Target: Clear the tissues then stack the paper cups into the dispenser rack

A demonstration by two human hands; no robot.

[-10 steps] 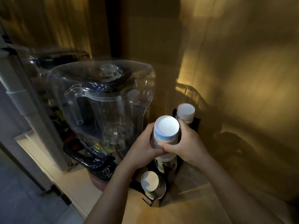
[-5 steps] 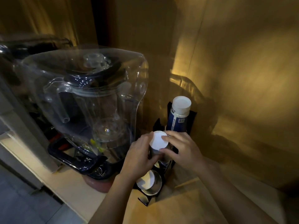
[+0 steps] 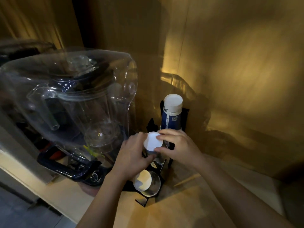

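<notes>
Two hands on one cup stack. My left hand and right hand both curl around an upside-down stack of paper cups, white bottom facing up, fingers closed on its sides from either side, right fingertips touching the top rim. The stack sits in the middle slot of the black dispenser rack; how deep it sits I cannot tell, my hands cover the lower part.

Just behind my right hand stands a taller cup stack, blue print, white bottom up, upright in the rack's back slot, not touched. Below my left wrist, in the front slot, another cup sits low inside a clear ring, white bottom up, partly shaded by my arm.

Left of my left hand, close by, a big clear blender jug under a transparent cover, on a dark base. Blurred, details unclear.

Everything sits on a light wooden counter under my forearms. Beyond my right hand is a yellow-lit wall with heavy shadows. Scene is dim.
</notes>
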